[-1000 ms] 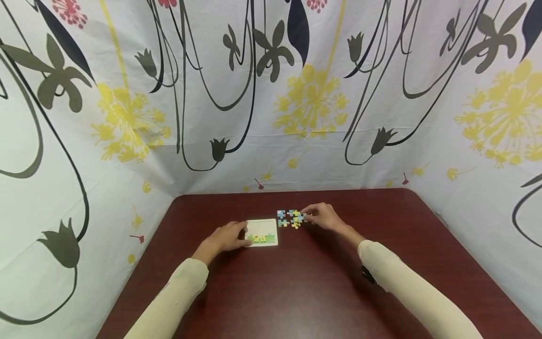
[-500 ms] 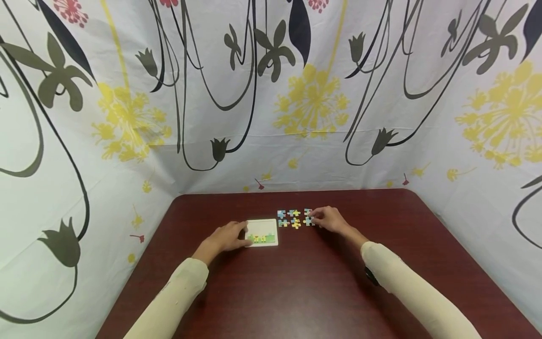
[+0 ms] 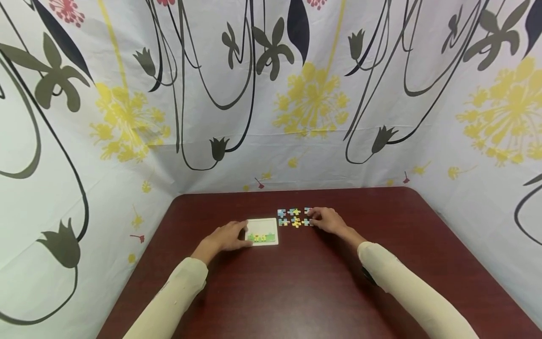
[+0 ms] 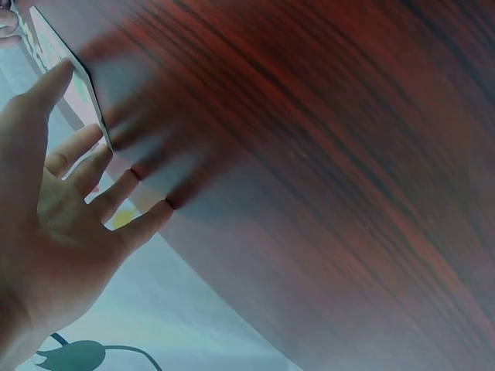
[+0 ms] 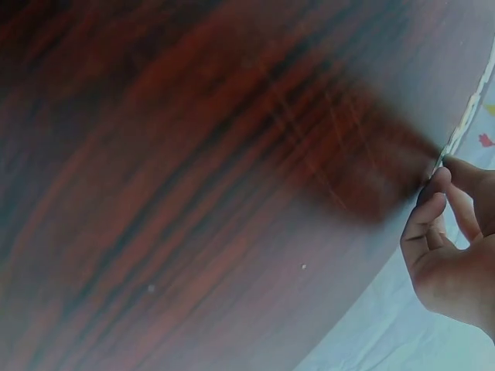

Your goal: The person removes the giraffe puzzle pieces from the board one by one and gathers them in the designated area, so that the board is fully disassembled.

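A small white-framed puzzle board [image 3: 261,226] lies flat on the table, its near strip printed green and yellow. My left hand [image 3: 227,237] rests at the board's left side, thumb at the near corner and fingers at the far one. In the left wrist view the left hand's fingers [image 4: 147,224] are spread. To the right of the board lie several blue-and-yellow jigsaw pieces [image 3: 295,222] in two short rows. My right hand [image 3: 328,220] holds its bent fingertips at the rightmost jigsaw piece [image 3: 306,222], partly covering it and the piece [image 3: 307,210] behind it.
The dark red wooden table [image 3: 292,282] has rounded far corners. A floral-printed white cloth [image 3: 271,117] hangs behind and at both sides, close to the table's edges.
My right hand has drawn the two rightmost jigsaw pieces apart from the cluster to the right, then the near one slid slightly left. The left hand and board stay in place.
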### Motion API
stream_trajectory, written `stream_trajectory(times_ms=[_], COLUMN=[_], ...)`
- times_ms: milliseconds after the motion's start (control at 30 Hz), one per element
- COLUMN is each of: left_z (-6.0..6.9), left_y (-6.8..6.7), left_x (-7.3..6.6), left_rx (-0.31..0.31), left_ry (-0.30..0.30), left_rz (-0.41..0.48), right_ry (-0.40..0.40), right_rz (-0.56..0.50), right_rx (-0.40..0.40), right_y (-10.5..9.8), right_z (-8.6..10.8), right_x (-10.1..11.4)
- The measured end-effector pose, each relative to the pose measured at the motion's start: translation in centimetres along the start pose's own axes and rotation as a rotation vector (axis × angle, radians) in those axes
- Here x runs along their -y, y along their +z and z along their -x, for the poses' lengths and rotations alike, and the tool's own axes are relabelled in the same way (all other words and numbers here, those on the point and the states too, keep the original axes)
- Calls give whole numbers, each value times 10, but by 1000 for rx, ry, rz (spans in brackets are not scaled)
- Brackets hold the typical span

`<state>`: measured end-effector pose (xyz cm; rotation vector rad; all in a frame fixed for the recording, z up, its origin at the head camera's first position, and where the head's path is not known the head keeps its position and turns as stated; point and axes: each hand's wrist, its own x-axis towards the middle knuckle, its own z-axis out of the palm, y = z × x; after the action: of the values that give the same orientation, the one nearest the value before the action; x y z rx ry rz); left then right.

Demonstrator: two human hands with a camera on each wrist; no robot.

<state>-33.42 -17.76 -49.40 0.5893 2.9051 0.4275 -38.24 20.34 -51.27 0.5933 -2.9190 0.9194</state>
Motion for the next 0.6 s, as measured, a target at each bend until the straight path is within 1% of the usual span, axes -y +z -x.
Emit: stream_trajectory(times_ms=[100, 200, 267, 400, 600], left_z=[1, 1, 2, 1, 1], left_y=[-1, -1, -1, -1, -2], left_x=[0, 1, 1, 2, 1], left_rx=[9, 13, 9, 5, 2], left_ry=[0, -2, -1, 0, -2], left_rz=[8, 15, 17, 15, 18], right_ry=[1, -20, -47, -81, -125], right_rz=[10, 23, 31, 16, -6], right_rx=[-5, -20, -29, -22, -4], right_y=[0, -1, 0, 3, 13], right_z=[1, 0, 0, -2, -3], right_x=[2, 5, 8, 19, 37])
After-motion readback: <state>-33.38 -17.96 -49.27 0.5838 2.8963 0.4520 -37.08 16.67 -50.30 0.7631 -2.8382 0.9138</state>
